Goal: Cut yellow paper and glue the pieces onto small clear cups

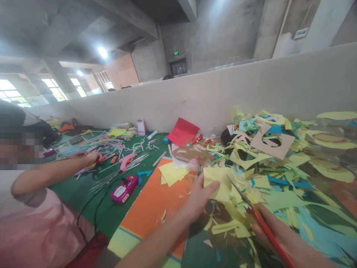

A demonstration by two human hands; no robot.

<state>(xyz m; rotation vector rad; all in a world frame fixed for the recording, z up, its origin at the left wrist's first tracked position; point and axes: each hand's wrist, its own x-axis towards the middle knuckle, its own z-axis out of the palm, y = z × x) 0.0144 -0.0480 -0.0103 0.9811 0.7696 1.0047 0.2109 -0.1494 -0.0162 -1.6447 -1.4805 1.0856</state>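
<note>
Green table (pixel 111 216) buried in paper scraps (pixel 290 201), left hand (pixel 199 197) pinching yellow paper (pixel 220 182) above the mess, right hand (pixel 279 227) gripping red scissors (pixel 259 219) beside it, so I'd guess cutting step, next move needs careful lining up.

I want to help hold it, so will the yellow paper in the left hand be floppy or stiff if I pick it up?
Probably a bit floppy: the yellow paper looks thin, and some paper scraps beside it bend and curl. It's likely light too, since the left hand seems to hold it just by its edge.
</note>
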